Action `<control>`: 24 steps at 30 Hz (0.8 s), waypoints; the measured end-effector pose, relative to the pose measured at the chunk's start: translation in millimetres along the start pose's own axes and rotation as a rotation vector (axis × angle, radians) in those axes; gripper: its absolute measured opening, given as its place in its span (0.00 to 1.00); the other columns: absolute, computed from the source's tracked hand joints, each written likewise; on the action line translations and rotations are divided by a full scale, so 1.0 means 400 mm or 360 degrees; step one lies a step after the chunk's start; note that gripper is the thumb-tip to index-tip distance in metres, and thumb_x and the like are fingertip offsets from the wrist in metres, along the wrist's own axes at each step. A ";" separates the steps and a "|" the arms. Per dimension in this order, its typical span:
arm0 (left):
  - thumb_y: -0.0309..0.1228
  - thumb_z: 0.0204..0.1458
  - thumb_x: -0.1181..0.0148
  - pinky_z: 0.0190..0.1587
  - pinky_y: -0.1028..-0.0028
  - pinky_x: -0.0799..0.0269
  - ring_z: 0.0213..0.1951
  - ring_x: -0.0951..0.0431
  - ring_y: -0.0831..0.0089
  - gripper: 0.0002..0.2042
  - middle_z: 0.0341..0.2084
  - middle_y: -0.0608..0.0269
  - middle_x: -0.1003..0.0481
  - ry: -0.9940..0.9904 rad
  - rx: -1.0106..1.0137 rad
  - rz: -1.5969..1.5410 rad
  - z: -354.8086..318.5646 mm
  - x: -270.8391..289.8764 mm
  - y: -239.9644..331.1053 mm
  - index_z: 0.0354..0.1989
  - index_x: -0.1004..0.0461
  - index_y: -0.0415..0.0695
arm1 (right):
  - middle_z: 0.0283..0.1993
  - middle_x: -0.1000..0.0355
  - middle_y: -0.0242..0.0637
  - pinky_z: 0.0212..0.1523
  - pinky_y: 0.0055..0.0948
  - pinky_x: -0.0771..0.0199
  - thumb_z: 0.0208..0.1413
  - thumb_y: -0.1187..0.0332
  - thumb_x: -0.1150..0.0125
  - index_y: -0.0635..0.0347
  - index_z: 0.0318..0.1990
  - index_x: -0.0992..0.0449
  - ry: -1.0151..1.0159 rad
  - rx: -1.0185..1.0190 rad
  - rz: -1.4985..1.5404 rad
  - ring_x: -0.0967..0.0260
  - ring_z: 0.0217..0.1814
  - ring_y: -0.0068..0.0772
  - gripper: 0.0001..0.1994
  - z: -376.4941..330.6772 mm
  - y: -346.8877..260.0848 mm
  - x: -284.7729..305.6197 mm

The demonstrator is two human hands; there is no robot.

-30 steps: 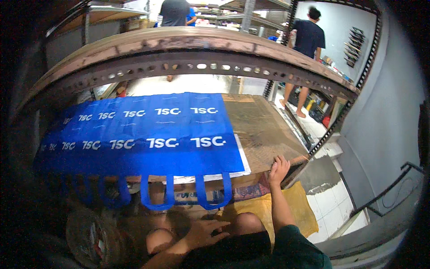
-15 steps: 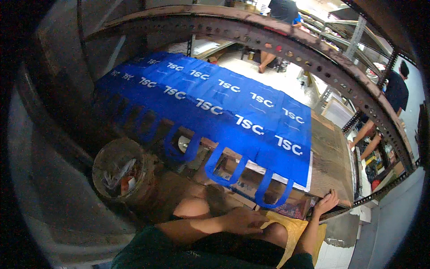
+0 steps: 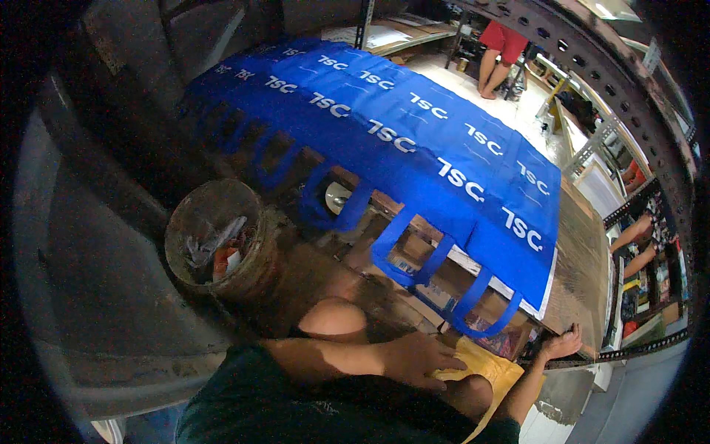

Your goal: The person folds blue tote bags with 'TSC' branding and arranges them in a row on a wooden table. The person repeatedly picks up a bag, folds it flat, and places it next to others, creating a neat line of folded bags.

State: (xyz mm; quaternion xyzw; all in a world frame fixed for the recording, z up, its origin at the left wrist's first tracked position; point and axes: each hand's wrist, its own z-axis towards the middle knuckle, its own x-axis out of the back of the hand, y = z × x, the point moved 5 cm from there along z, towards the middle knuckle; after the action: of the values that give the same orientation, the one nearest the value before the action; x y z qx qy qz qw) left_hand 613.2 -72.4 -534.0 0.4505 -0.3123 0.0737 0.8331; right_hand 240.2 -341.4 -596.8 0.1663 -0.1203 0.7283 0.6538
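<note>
Blue bags (image 3: 414,133) with white lettering lie overlapped in a long row on a wooden board (image 3: 582,274), their loop handles (image 3: 481,314) hanging toward me over its near edge. My right hand (image 3: 562,343) has its fingers curled at the board's near right edge, apart from the bags. My left hand (image 3: 429,357) lies across my lap by my knee, its fingers stretched out and holding nothing. Beside that hand, a yellow sheet or bag (image 3: 492,366) rests by my leg.
A dirty round bucket (image 3: 181,259) with scraps inside stands at the left. Boxes (image 3: 429,292) sit below the board. A perforated metal shelf frame (image 3: 599,70) crosses the upper right. Two people are beyond: one in red shorts (image 3: 504,41), another with arms (image 3: 636,251) reaching at the right.
My view has shifted, so the bags and bucket sit differently in the picture. Both my hands stay in about the same places. The far person's red shorts now show.
</note>
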 end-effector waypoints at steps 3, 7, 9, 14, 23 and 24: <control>0.43 0.46 0.43 0.41 0.59 0.29 0.39 0.25 0.55 0.24 0.40 0.55 0.27 -0.0115 0.0123 -0.0042 0.001 0.013 -0.014 0.52 0.33 0.48 | 0.48 0.29 0.44 0.55 0.42 0.45 0.63 0.53 0.73 0.65 0.42 0.26 0.0039 -0.0095 0.0188 0.36 0.52 0.47 0.28 -0.008 0.003 -0.003; 0.43 0.46 0.42 0.41 0.59 0.29 0.40 0.25 0.55 0.25 0.40 0.54 0.28 -0.0118 0.0134 0.0016 0.012 0.019 -0.042 0.53 0.33 0.48 | 0.48 0.29 0.45 0.55 0.43 0.45 0.63 0.56 0.70 0.66 0.43 0.26 0.0084 -0.0064 0.0259 0.36 0.52 0.47 0.25 0.004 -0.007 0.004; 0.43 0.46 0.42 0.41 0.59 0.29 0.40 0.25 0.55 0.25 0.40 0.54 0.28 -0.0096 0.0137 0.0076 0.016 0.007 -0.052 0.54 0.33 0.48 | 0.48 0.29 0.45 0.55 0.43 0.45 0.63 0.56 0.69 0.66 0.44 0.26 0.0075 -0.0067 0.0243 0.36 0.52 0.48 0.25 -0.001 -0.003 0.001; 0.43 0.45 0.41 0.39 0.59 0.28 0.39 0.25 0.54 0.27 0.40 0.53 0.28 -0.0135 0.0102 0.0025 0.012 0.019 -0.062 0.54 0.33 0.48 | 0.48 0.29 0.45 0.57 0.43 0.47 0.63 0.57 0.69 0.67 0.43 0.26 0.0122 -0.0063 0.0335 0.36 0.52 0.48 0.24 -0.002 -0.003 0.017; 0.43 0.45 0.42 0.37 0.59 0.28 0.38 0.25 0.54 0.28 0.39 0.52 0.29 -0.0128 -0.0031 -0.0025 0.014 -0.008 -0.095 0.56 0.36 0.47 | 0.51 0.31 0.46 0.59 0.43 0.50 0.64 0.57 0.70 0.67 0.44 0.26 0.0024 -0.0164 0.0314 0.38 0.55 0.48 0.25 -0.004 -0.012 0.018; 0.43 0.45 0.42 0.37 0.60 0.28 0.38 0.25 0.54 0.28 0.38 0.52 0.29 -0.0106 -0.0067 -0.0043 0.017 -0.010 -0.095 0.56 0.36 0.47 | 0.51 0.31 0.45 0.60 0.43 0.50 0.64 0.57 0.70 0.67 0.44 0.26 0.0015 -0.0191 0.0332 0.38 0.55 0.48 0.25 -0.006 0.002 0.012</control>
State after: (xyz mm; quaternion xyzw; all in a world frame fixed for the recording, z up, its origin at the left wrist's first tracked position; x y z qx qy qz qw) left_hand 622.3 -99.2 -560.3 0.4393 -0.3352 0.0407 0.8325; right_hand 238.9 -336.1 -597.0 0.1099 -0.1773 0.7845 0.5839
